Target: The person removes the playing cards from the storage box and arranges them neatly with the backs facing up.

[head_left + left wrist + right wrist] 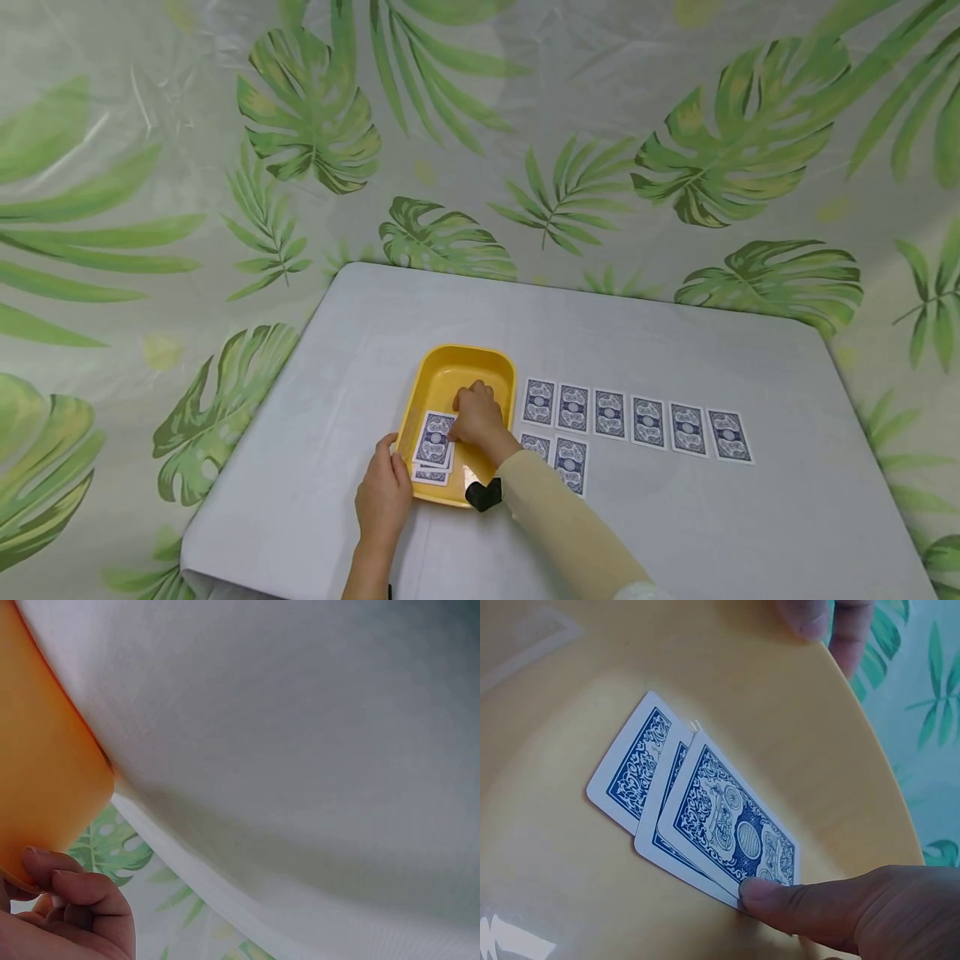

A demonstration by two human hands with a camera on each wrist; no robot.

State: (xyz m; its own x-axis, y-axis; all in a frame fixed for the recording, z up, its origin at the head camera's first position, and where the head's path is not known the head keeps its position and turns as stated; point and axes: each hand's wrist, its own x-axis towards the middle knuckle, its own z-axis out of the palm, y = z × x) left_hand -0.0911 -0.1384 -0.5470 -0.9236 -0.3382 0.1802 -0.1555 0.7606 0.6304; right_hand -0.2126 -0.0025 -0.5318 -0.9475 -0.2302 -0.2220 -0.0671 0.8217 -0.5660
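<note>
A yellow tray (459, 364) on the table holds a few overlapping playing cards (634, 769), blue patterned backs up. My left hand (384, 493) grips the tray's left rim; in the left wrist view its fingers (94, 892) curl at the tray's edge. Reaching into the tray, my right hand (477, 417) pinches the top playing card (739, 821) by its edge. The thumb (780, 896) lies on the card's back, while the fingers beneath are mostly hidden.
Right of the tray, a row of face-down cards (647, 421) lies on the white-covered table (675, 525). Two more cards (571, 465) lie in front of that row, one partly behind the right forearm. Leaf-patterned sheeting (570, 200) surrounds the table.
</note>
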